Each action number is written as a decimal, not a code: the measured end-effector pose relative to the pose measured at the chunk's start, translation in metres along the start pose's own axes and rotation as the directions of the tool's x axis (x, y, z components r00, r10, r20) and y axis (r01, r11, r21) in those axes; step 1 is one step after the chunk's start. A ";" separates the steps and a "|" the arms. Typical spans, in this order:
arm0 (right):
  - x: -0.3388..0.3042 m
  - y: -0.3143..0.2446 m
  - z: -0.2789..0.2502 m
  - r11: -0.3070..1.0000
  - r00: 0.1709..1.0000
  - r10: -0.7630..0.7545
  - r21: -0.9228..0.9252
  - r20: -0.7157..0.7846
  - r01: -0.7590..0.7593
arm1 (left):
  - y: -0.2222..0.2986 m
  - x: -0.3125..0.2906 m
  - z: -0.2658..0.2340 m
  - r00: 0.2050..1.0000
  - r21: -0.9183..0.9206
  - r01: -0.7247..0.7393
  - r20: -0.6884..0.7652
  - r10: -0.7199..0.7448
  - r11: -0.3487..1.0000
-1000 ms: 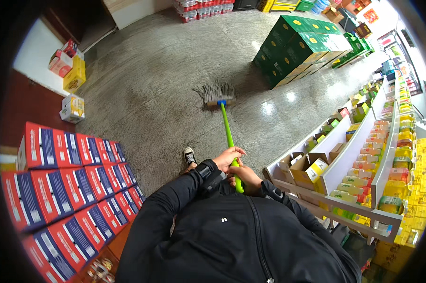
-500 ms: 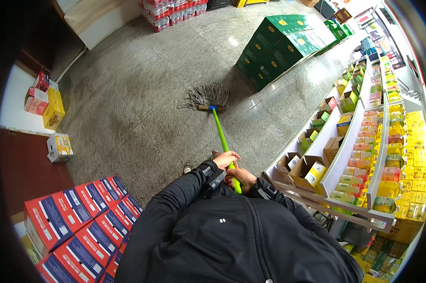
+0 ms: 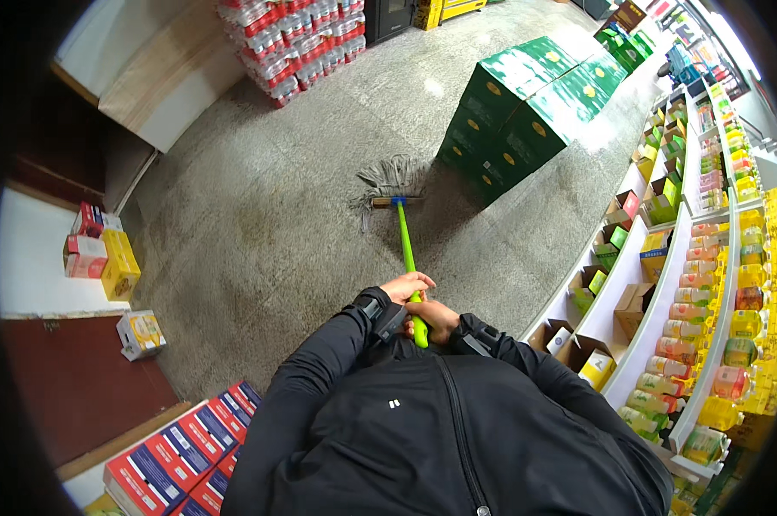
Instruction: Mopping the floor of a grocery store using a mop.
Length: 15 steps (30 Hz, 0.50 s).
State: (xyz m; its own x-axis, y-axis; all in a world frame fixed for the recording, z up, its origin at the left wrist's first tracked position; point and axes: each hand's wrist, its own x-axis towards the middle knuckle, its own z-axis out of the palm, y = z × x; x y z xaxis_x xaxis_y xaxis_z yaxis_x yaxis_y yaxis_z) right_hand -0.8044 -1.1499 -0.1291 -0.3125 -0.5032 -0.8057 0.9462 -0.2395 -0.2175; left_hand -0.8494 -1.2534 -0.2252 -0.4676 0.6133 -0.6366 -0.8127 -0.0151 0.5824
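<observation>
Left hand (image 3: 408, 286): I grip the green mop handle (image 3: 405, 249).
Right hand (image 3: 436, 316): grips it lower.
Mop head (image 3: 393, 181): on floor (image 3: 259, 215), near green boxes (image 3: 526, 103).

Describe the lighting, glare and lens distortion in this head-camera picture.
Head view: fisheye bends the shelves into a curve and leaves a black rim around the picture; bright glare patches sit on the grey floor near the green cartons; the cartons throw a soft shadow toward the mop head; both hands, left hand and right hand, look sharp on the green handle.
</observation>
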 end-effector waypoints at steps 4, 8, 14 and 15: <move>0.008 -0.058 -0.006 0.998 0.999 -0.046 0.050 0.019 0.045 | 0.048 0.041 -0.011 0.999 0.048 0.009 -0.053 -0.006 0.999; 0.016 -0.100 -0.013 0.994 0.999 -0.033 0.104 0.017 0.031 | 0.090 0.063 -0.014 1.000 0.075 0.022 0.002 -0.022 0.997; 0.034 -0.157 0.002 0.992 0.998 -0.048 0.119 0.037 0.043 | 0.146 0.082 -0.039 0.998 0.109 0.055 0.013 -0.056 0.993; 0.037 -0.166 0.004 0.991 0.998 -0.056 0.123 0.021 0.053 | 0.156 0.087 -0.042 0.998 0.109 0.063 0.023 -0.066 0.992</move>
State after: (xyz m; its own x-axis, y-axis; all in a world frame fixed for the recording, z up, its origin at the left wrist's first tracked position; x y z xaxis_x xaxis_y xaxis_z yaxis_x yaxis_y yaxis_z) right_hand -0.9735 -1.1318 -0.1209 -0.3662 -0.5062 -0.7808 0.9110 -0.3662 -0.1899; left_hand -1.0315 -1.2355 -0.2105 -0.4050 0.6312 -0.6615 -0.7979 0.1093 0.5928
